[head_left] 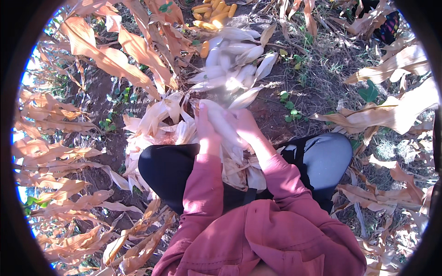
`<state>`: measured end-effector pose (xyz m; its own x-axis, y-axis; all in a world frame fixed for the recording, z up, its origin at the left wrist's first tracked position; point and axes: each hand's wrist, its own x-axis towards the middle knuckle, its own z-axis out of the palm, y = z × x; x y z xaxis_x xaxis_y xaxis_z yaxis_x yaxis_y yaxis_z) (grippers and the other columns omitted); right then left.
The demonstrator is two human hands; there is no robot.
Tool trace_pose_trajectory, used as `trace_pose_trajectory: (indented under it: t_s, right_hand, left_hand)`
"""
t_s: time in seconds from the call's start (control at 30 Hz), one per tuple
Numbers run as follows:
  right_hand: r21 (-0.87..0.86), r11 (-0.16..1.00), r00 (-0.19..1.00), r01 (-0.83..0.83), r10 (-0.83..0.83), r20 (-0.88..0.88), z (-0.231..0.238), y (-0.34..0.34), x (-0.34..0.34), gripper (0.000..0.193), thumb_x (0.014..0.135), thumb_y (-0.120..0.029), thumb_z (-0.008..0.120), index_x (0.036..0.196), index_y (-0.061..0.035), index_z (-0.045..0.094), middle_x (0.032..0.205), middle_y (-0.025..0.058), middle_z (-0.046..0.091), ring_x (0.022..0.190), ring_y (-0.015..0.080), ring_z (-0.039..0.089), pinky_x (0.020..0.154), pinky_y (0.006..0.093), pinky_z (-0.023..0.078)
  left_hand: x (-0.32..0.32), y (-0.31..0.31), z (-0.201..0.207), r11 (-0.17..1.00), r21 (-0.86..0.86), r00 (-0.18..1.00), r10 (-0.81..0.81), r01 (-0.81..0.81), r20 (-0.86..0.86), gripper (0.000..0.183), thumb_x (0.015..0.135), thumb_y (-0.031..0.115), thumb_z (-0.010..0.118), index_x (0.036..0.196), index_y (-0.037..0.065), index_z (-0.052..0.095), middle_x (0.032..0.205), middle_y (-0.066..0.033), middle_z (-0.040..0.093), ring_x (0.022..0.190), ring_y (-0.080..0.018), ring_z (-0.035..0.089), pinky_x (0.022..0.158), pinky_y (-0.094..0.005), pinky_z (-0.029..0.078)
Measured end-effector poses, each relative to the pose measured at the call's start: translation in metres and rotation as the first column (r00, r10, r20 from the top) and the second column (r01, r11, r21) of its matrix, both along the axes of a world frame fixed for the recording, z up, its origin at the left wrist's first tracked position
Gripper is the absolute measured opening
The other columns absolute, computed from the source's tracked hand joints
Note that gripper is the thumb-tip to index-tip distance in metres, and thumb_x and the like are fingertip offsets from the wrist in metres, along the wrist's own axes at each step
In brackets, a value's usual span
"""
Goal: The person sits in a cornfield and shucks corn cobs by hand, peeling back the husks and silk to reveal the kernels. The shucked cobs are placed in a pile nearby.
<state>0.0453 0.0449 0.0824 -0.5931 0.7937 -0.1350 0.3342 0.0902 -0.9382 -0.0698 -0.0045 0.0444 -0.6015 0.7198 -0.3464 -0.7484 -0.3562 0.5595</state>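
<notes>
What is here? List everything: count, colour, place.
husked corn cobs: about twelve, yellow, top
unhusked corn ears: many, cream, upper centre
held corn ear: one, cream, centre
loose husks: many, tan, near centre
dry corn leaves: many, tan, both sides
weeds: several, green, scattered
soil: uncounted, brown, underneath
patterned item: one, multicoloured, upper right
shirt: one, dusky red, bottom
trousers: one pair, dark, lower centre
left hand: one, on held ear
right hand: one, on held ear

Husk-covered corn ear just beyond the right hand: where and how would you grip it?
Probably around the thicker middle of the ear, coming from the right: it tapers to a narrow tip, soil borders that side, and other ears crowd its upper left.
</notes>
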Motion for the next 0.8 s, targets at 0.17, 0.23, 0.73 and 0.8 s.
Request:
trace_pose_trajectory:
  t_s: [0.17,0.23,0.73,0.8]
  right_hand:
    - [-0.006,0.984,0.977,0.181,-0.18,-0.11,-0.005,0.0,-0.004,0.021,0.082,-0.018,0.059,0.089,0.0003,0.064,0.084,0.0177,0.063,0.076,0.0279,0.063,0.069,0.034,0.047]
    - [0.088,0.975,0.973,0.206,-0.194,-0.124,-0.01,-0.001,-0.004,0.018,0.081,-0.017,0.059,0.086,0.0004,0.064,0.082,0.0171,0.062,0.075,0.0294,0.061,0.067,0.0348,0.046]
    - [0.27,0.938,0.952,0.217,-0.142,-0.273,-0.007,-0.003,-0.002,0.012,0.08,-0.011,0.059,0.083,0.0004,0.059,0.074,0.0103,0.058,0.067,0.0212,0.058,0.063,0.0294,0.045]
    - [0.147,0.959,0.922,0.244,-0.183,-0.34,-0.004,0.001,0.002,0.013,0.082,-0.013,0.059,0.083,-0.0002,0.059,0.073,0.0069,0.058,0.067,0.0184,0.057,0.062,0.0276,0.044]
  left_hand:
    - [0.006,0.002,0.001,0.999,-0.039,0.997,-0.032,0.03,-0.064,0.034,0.088,0.022,0.055,0.116,0.005,0.046,0.102,-0.0081,0.054,0.093,-0.0212,0.055,0.079,-0.0342,0.048]
    - [0.009,0.002,0.002,0.999,-0.053,0.997,-0.017,0.012,-0.079,0.033,0.089,0.025,0.055,0.115,0.006,0.048,0.102,-0.0074,0.054,0.092,-0.0205,0.054,0.08,-0.0334,0.047]
    - [0.001,0.004,0.023,0.991,-0.137,0.985,0.033,-0.009,0.171,0.038,0.087,0.043,0.045,0.102,0.01,0.056,0.097,-0.0051,0.059,0.092,-0.0214,0.055,0.086,-0.0346,0.043]
    - [0.0,0.004,0.03,0.985,-0.161,0.978,0.089,-0.059,0.188,0.042,0.088,0.046,0.04,0.1,0.009,0.055,0.097,-0.0076,0.059,0.091,-0.0236,0.056,0.087,-0.037,0.043]
